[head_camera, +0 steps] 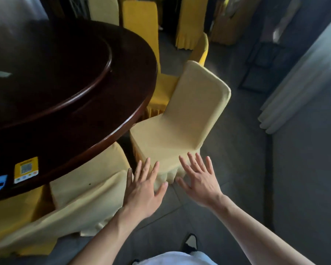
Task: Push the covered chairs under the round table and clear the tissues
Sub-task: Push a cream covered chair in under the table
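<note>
Hovering over the pale covered chair [172, 131] beside the round table [65, 88], both hands' fingers [147, 169] spread, released.

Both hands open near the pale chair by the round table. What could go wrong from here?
1. The pale chair stands side-on to the round table; a push from the left hand and right hand may skew it instead of tucking it.
2. Its seat corner sits near the table rim and could knock it.
3. Loose draped cover beside it might snag.
</note>
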